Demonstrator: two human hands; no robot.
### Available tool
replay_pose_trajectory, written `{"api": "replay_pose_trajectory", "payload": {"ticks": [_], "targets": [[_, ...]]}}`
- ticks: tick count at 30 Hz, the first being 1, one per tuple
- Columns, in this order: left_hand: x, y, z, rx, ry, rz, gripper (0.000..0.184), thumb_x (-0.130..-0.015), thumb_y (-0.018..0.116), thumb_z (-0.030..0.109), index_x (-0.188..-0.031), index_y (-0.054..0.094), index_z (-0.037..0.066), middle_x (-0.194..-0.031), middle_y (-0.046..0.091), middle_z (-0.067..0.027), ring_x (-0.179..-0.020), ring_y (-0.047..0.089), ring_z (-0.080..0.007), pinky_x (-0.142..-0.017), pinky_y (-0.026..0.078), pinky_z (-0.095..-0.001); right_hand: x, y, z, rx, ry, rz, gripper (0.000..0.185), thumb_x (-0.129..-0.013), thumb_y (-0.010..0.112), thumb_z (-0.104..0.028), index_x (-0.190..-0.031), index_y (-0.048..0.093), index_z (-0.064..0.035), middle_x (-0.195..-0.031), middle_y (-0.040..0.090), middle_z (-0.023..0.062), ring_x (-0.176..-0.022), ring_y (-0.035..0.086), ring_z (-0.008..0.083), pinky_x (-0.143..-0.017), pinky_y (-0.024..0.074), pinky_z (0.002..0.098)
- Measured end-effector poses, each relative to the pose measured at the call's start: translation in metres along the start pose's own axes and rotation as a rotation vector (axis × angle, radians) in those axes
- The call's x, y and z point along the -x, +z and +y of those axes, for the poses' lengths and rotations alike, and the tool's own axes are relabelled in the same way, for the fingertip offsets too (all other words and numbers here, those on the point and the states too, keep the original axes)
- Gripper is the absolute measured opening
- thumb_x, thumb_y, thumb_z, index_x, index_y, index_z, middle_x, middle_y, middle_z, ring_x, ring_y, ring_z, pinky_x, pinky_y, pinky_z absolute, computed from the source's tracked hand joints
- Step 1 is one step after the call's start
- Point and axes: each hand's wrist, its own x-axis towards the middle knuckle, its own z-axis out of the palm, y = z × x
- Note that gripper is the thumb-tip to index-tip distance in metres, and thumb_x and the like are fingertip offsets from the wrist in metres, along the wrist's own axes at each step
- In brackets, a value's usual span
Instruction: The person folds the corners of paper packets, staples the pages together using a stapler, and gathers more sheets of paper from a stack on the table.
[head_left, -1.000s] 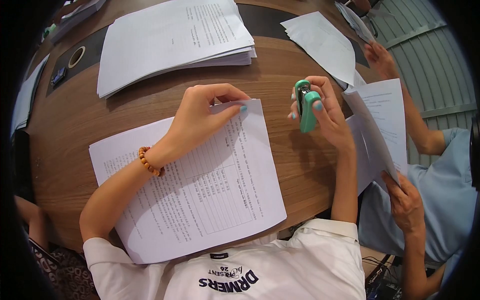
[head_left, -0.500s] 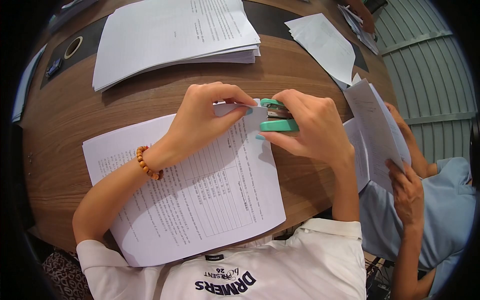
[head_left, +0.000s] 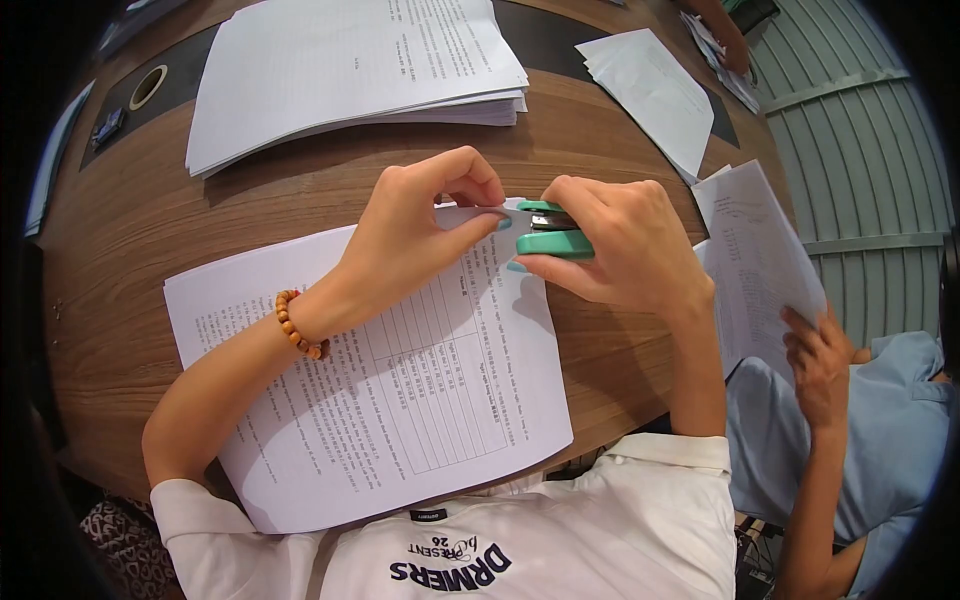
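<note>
A stack of printed sheets (head_left: 400, 400) lies before me on the table, its top page bearing text and a ruled table. My left hand (head_left: 430, 205) pinches the raised far-right corner of the upper sheets between thumb and fingers. My right hand (head_left: 630, 235) is closed round a green stapler (head_left: 555, 243). The stapler's jaws point left and sit at that lifted corner, the paper edge between them. How deep the paper reaches into the jaws is partly hidden.
A thick pile of printed paper (head_left: 350, 80) lies across the table. A roll of tape (head_left: 148, 88) and a small dark-blue object (head_left: 108, 128) are at the far left. More loose sheets (head_left: 650, 95) lie far right. Beside me, a person in blue (head_left: 830, 430) holds papers (head_left: 760, 270).
The stapler has moved slightly left, its jaws now over the paper corner. My left fingers have curled up a little more. The person on the right has shifted the held papers.
</note>
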Motion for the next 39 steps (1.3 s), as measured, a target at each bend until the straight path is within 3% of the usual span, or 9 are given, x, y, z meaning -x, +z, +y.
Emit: {"api": "replay_pose_trajectory", "payload": {"ticks": [19, 22, 25, 27, 30, 35, 37, 38, 39], "targets": [[-0.003, 0.003, 0.003, -0.061, 0.016, 0.019, 0.016, -0.075, 0.068, 0.000, -0.084, 0.055, 0.000, -0.080, 0.067, -0.0110, -0.080, 0.067, -0.0214, -0.073, 0.052, -0.0285, -0.007, 0.004, 0.025, -0.044, -0.086, -0.081, 0.039, -0.078, 0.067, -0.044, -0.076, 0.052, -0.0082, -0.059, 0.059, 0.0049, -0.050, 0.057, 0.0225, -0.046, 0.0414, 0.0341], [-0.003, 0.003, 0.001, -0.044, 0.017, 0.009, 0.016, -0.076, 0.067, 0.001, -0.086, 0.055, 0.001, -0.081, 0.068, -0.0108, -0.080, 0.067, -0.0212, -0.071, 0.052, -0.0293, -0.003, 0.006, 0.028, -0.117, -0.079, -0.046, 0.032, -0.075, 0.073, -0.030, -0.082, 0.057, -0.0038, -0.066, 0.058, 0.0096, -0.054, 0.055, 0.0245, -0.050, 0.0406, 0.0320], [-0.003, 0.001, 0.003, -0.050, -0.018, -0.006, 0.017, -0.076, 0.067, 0.002, -0.088, 0.056, 0.001, -0.080, 0.067, -0.0123, -0.081, 0.067, -0.0221, -0.071, 0.052, -0.0296, 0.013, 0.000, 0.031, -0.327, -0.051, 0.022, 0.033, -0.080, 0.068, -0.037, -0.086, 0.058, -0.0054, -0.067, 0.061, 0.0075, -0.055, 0.057, 0.0168, -0.050, 0.0418, 0.0288], [-0.004, -0.003, 0.006, -0.052, -0.027, -0.036, 0.022, -0.074, 0.071, 0.004, -0.091, 0.057, 0.001, -0.081, 0.067, -0.0094, -0.078, 0.066, -0.0178, -0.069, 0.049, -0.0263, 0.028, -0.005, 0.036, -0.703, 0.282, 0.085, 0.033, -0.082, 0.067, -0.033, -0.094, 0.059, -0.0031, -0.069, 0.058, 0.0028, -0.061, 0.053, 0.0083, -0.054, 0.0401, 0.0231], [-0.007, -0.019, 0.022, -0.108, -0.123, -0.127, 0.031, -0.070, 0.076, 0.008, -0.095, 0.059, 0.002, -0.081, 0.067, -0.0079, -0.075, 0.064, -0.0133, -0.067, 0.046, -0.0235, 0.050, 0.021, 0.050, -0.854, 0.459, 0.224, 0.034, -0.084, 0.066, -0.032, -0.097, 0.059, -0.0017, -0.071, 0.054, -0.0016, -0.065, 0.048, 0.0047, -0.057, 0.0371, 0.0201], [0.000, -0.091, 0.034, -0.211, -0.345, -0.496, 0.041, -0.067, 0.081, 0.013, -0.099, 0.059, 0.001, -0.081, 0.065, -0.0085, -0.075, 0.062, -0.0118, -0.071, 0.048, -0.0252, 0.073, 0.055, 0.054, -0.942, 0.504, 0.299, 0.033, -0.086, 0.063, -0.033, -0.096, 0.059, -0.0025, -0.071, 0.053, -0.0023, -0.061, 0.045, 0.0038, -0.055, 0.0348, 0.0195], [0.005, -0.114, 0.045, -0.461, -0.603, -0.711, 0.043, -0.066, 0.082, 0.024, -0.095, 0.063, -0.002, -0.077, 0.067, -0.0122, -0.068, 0.064, -0.0174, -0.063, 0.050, -0.0260, 0.075, 0.057, 0.053, -1.033, 0.519, 0.329, 0.033, -0.087, 0.062, -0.034, -0.097, 0.059, -0.0027, -0.071, 0.054, -0.0022, -0.061, 0.045, 0.0035, -0.055, 0.0348, 0.0191], [0.011, -0.132, 0.044, -0.480, -0.608, -0.705, 0.043, -0.066, 0.082, 0.024, -0.095, 0.063, -0.002, -0.077, 0.067, -0.0122, -0.068, 0.064, -0.0174, -0.063, 0.050, -0.0260, 0.075, 0.058, 0.054, -1.111, 0.537, 0.348, 0.034, -0.087, 0.061, -0.035, -0.097, 0.059, -0.0029, -0.071, 0.054, -0.0021, -0.060, 0.044, 0.0033, -0.054, 0.0349, 0.0186], [0.014, -0.148, 0.044, -0.482, -0.503, -0.465, 0.039, -0.070, 0.080, 0.026, -0.093, 0.063, -0.001, -0.078, 0.066, -0.0108, -0.071, 0.064, -0.0159, -0.062, 0.049, -0.0258, 0.075, 0.059, 0.056, -1.083, 0.531, 0.362, 0.035, -0.088, 0.060, -0.037, -0.098, 0.059, -0.0033, -0.071, 0.054, -0.0017, -0.059, 0.045, 0.0031, -0.054, 0.0351, 0.0181]]}}
